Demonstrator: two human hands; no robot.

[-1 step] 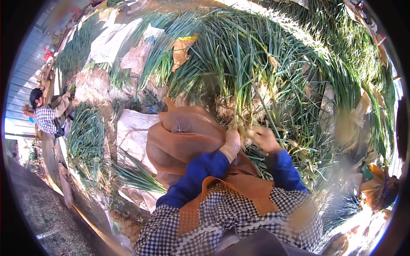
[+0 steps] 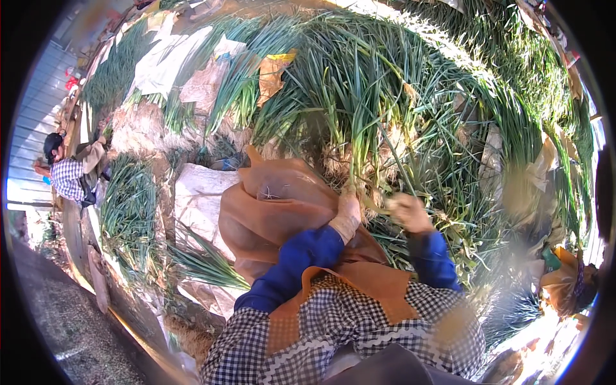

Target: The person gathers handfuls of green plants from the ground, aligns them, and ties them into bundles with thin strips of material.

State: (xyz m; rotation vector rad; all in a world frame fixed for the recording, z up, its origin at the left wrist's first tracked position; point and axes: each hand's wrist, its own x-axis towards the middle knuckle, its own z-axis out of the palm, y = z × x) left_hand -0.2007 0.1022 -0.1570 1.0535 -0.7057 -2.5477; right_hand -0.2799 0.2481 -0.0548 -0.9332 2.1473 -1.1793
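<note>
My left hand is closed round the pale lower ends of several green onions, whose long leaves reach away from me into the heap. My right hand is curled shut just to the right of it, slightly smeared by motion. A pale yellowish leaf strip runs from the stalks to its fingers. Tan, hairy roots of other onions show just beyond both hands. An orange-brown apron covers my lap, bulging up beside my left forearm.
Heaped green onions spread ahead and to the right. Whitish sacks and loose onions lie to the left. At the far left a person in a checked top sits by a wooden edge. Another head covering shows at the right.
My right hand has moved a little to the right, away from the stalks, drawing the pale strip out. The left hand keeps its hold in nearly the same place.
</note>
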